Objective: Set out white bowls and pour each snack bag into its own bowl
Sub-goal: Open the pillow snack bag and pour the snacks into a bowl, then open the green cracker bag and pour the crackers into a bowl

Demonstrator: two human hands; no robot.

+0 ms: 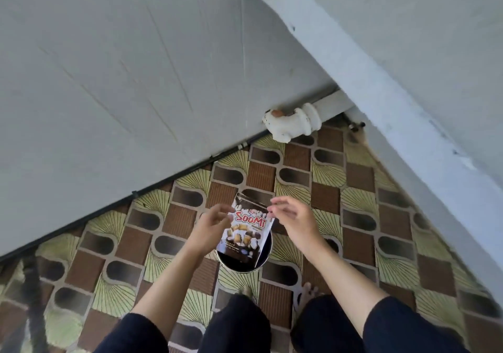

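A dark snack bag [246, 233] with "Soomi" in red letters hangs upright between my hands. The fingertips of my left hand [213, 223] touch its upper left edge. The thumb and forefinger of my right hand [292, 216] pinch its upper right corner. The bag's lower end sits over, or just inside, a round container [265, 258] with a shiny rim and a dark inside, which stands on the floor. The bag hides most of that container. I see no white bowl here.
Patterned brown, green and black flooring [326, 197] runs up to a grey wall [122, 80]. A black cable [174, 178] follows the wall's base. A white pipe elbow [292, 122] sticks out near the corner. My bare feet [307, 292] stand just behind the container.
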